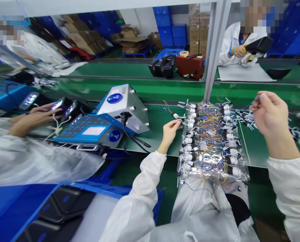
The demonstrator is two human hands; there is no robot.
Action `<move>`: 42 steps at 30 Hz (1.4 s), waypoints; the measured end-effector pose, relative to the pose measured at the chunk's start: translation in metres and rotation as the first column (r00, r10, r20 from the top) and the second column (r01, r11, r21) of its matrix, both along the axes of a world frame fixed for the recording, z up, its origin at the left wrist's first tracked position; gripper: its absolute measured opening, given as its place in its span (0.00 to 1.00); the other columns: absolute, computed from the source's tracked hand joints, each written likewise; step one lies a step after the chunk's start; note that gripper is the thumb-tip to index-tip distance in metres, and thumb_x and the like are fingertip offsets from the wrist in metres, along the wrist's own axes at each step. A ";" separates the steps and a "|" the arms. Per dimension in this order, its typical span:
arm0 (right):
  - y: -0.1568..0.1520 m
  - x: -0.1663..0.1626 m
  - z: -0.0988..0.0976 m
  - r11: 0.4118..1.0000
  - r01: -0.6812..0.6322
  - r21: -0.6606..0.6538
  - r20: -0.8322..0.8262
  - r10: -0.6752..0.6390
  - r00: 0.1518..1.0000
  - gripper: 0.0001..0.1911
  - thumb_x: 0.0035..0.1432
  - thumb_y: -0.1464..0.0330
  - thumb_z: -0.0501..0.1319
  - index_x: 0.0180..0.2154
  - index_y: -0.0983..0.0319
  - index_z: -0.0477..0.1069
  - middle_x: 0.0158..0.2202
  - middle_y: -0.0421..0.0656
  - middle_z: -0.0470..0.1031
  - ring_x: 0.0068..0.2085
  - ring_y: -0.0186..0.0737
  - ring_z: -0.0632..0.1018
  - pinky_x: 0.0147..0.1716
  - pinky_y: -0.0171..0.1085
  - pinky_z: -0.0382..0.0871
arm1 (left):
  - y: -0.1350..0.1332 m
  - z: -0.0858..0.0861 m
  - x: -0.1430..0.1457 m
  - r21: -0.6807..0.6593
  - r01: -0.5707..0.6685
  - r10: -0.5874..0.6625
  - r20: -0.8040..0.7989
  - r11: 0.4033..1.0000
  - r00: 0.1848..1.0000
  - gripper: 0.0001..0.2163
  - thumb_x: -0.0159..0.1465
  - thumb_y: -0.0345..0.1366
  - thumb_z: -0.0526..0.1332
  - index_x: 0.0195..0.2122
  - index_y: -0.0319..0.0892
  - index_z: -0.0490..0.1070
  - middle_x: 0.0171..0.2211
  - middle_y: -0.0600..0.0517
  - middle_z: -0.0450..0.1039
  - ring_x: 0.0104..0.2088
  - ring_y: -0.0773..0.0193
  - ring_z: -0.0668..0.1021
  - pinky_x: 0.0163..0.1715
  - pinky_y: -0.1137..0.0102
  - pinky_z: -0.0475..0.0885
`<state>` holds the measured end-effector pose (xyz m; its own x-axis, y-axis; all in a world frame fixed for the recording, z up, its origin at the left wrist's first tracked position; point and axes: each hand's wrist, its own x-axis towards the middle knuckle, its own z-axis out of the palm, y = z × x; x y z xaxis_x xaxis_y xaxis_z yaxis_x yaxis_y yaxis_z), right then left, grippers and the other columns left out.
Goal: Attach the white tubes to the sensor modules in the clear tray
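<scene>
My left hand [170, 134] is closed in a pinch at the left edge of a clear plastic sheet or bag [210, 161]. Its fingertips are at a small white-and-black wired part [176, 116] with yellow and red leads. Up on the right, my right hand [272, 116] pinches a thin blue wire [250, 103] between thumb and forefinger. Two columns of similar white-and-black parts [189, 148] lie along the sheet's sides, with tangled coloured wires [210, 124] between them. The sheet reaches from the green bench [162, 144] over my lap.
A pile of white-and-black pieces [248, 118] lies right of the sheet. Blue-and-silver test machines [125, 111] with a black cable stand left. A co-worker's hands [39, 116] touch lit black devices there. Across the bench, another person holds a black device [260, 45] beside a metal post [214, 50].
</scene>
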<state>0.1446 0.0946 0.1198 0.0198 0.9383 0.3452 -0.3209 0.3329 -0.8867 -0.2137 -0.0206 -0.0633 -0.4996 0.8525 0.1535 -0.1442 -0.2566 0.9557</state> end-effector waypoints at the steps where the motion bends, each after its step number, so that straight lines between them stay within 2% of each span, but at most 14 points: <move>1: -0.003 -0.008 0.001 1.000 -0.011 0.023 0.018 0.011 1.000 0.15 0.47 0.65 0.78 0.37 0.61 0.80 0.29 0.41 0.73 0.30 0.34 0.75 0.31 0.42 0.66 | 0.000 -0.001 0.001 0.014 0.001 -0.001 -0.018 1.000 1.000 0.14 0.59 0.45 0.74 0.38 0.39 0.83 0.45 0.42 0.83 0.43 0.56 0.84 0.40 0.64 0.82; 4: -0.017 -0.038 0.003 0.993 -0.101 0.061 0.066 0.097 0.993 0.17 0.50 0.67 0.77 0.43 0.60 0.80 0.34 0.43 0.76 0.37 0.38 0.80 0.40 0.44 0.74 | 0.003 -0.003 0.006 0.096 -0.030 0.038 -0.077 0.995 0.996 0.12 0.63 0.44 0.71 0.38 0.39 0.83 0.49 0.42 0.82 0.48 0.56 0.83 0.45 0.64 0.80; 7: -0.033 -0.074 -0.003 0.965 -0.262 0.004 0.144 0.259 0.955 0.19 0.51 0.66 0.76 0.45 0.58 0.77 0.34 0.40 0.76 0.33 0.37 0.80 0.35 0.41 0.76 | 0.011 -0.002 0.015 0.158 -0.070 0.078 -0.044 0.985 0.996 0.11 0.63 0.42 0.72 0.41 0.40 0.83 0.42 0.45 0.83 0.44 0.59 0.84 0.48 0.65 0.78; 10: -0.047 -0.109 -0.024 0.893 -0.425 -0.149 0.279 0.450 0.848 0.16 0.52 0.64 0.76 0.42 0.58 0.77 0.30 0.39 0.75 0.27 0.35 0.78 0.28 0.39 0.74 | 0.018 -0.001 0.023 0.184 -0.083 0.084 0.005 0.979 0.996 0.10 0.61 0.42 0.73 0.39 0.41 0.82 0.35 0.49 0.82 0.34 0.64 0.83 0.42 0.67 0.78; 13: -0.052 -0.134 -0.052 0.836 -0.517 -0.185 0.396 0.544 0.739 0.12 0.58 0.61 0.71 0.41 0.59 0.79 0.34 0.42 0.76 0.29 0.37 0.79 0.32 0.41 0.78 | 0.020 -0.002 0.027 0.187 -0.018 0.030 -0.061 0.982 0.998 0.10 0.61 0.44 0.73 0.35 0.41 0.82 0.32 0.50 0.81 0.29 0.66 0.79 0.35 0.69 0.76; 16: -0.050 -0.146 -0.075 0.828 -0.532 -0.174 0.412 0.553 0.725 0.16 0.56 0.61 0.72 0.46 0.57 0.78 0.41 0.43 0.76 0.33 0.38 0.81 0.37 0.44 0.80 | 0.017 -0.003 0.027 0.187 0.051 -0.029 -0.117 0.981 0.993 0.10 0.60 0.44 0.74 0.37 0.43 0.84 0.36 0.49 0.81 0.31 0.65 0.79 0.36 0.68 0.75; 19: -0.041 -0.149 -0.088 0.847 -0.488 -0.213 0.358 0.532 0.767 0.23 0.51 0.62 0.75 0.49 0.58 0.76 0.39 0.42 0.76 0.34 0.39 0.80 0.35 0.41 0.79 | 0.014 -0.002 0.027 0.179 0.069 -0.046 -0.130 0.981 0.990 0.11 0.59 0.45 0.75 0.36 0.43 0.84 0.35 0.48 0.81 0.35 0.63 0.80 0.38 0.67 0.75; 22: -0.032 -0.149 -0.091 0.869 -0.476 -0.137 0.437 0.484 0.758 0.20 0.55 0.62 0.73 0.49 0.59 0.78 0.40 0.44 0.77 0.37 0.39 0.79 0.39 0.42 0.78 | 0.013 0.002 0.028 0.192 0.072 -0.047 -0.132 0.979 0.990 0.12 0.59 0.46 0.75 0.32 0.42 0.83 0.32 0.49 0.80 0.33 0.63 0.80 0.37 0.67 0.74; 24: -0.028 -0.149 -0.090 0.859 -0.506 -0.075 0.498 0.472 0.727 0.16 0.60 0.61 0.69 0.49 0.58 0.81 0.45 0.45 0.77 0.37 0.38 0.79 0.41 0.43 0.78 | 0.013 0.005 0.028 0.206 0.077 -0.047 -0.147 0.976 0.988 0.12 0.60 0.46 0.74 0.31 0.42 0.83 0.31 0.49 0.80 0.33 0.64 0.79 0.37 0.67 0.74; 27: -0.030 -0.151 -0.090 0.834 -0.550 -0.055 0.501 0.499 0.707 0.12 0.63 0.60 0.67 0.46 0.56 0.83 0.48 0.46 0.76 0.36 0.37 0.79 0.38 0.43 0.78 | 0.012 0.008 0.029 0.208 0.074 -0.032 -0.196 0.975 0.980 0.11 0.61 0.45 0.73 0.32 0.43 0.83 0.31 0.49 0.79 0.34 0.63 0.79 0.37 0.67 0.73; 33: -0.039 -0.154 -0.090 0.830 -0.546 -0.115 0.460 0.532 0.711 0.12 0.60 0.59 0.71 0.38 0.60 0.78 0.33 0.43 0.79 0.34 0.40 0.79 0.35 0.41 0.77 | 0.010 0.007 0.029 0.208 0.078 -0.016 -0.287 0.975 0.958 0.09 0.63 0.44 0.72 0.33 0.45 0.84 0.31 0.50 0.79 0.34 0.62 0.79 0.37 0.66 0.73; 42: -0.041 -0.155 -0.090 0.810 -0.565 -0.158 0.424 0.572 0.702 0.14 0.59 0.56 0.70 0.33 0.60 0.76 0.29 0.42 0.79 0.31 0.40 0.80 0.34 0.41 0.78 | 0.008 0.009 0.031 0.208 0.064 0.005 -0.316 0.976 0.949 0.08 0.63 0.43 0.72 0.34 0.45 0.84 0.31 0.50 0.79 0.34 0.62 0.80 0.38 0.66 0.74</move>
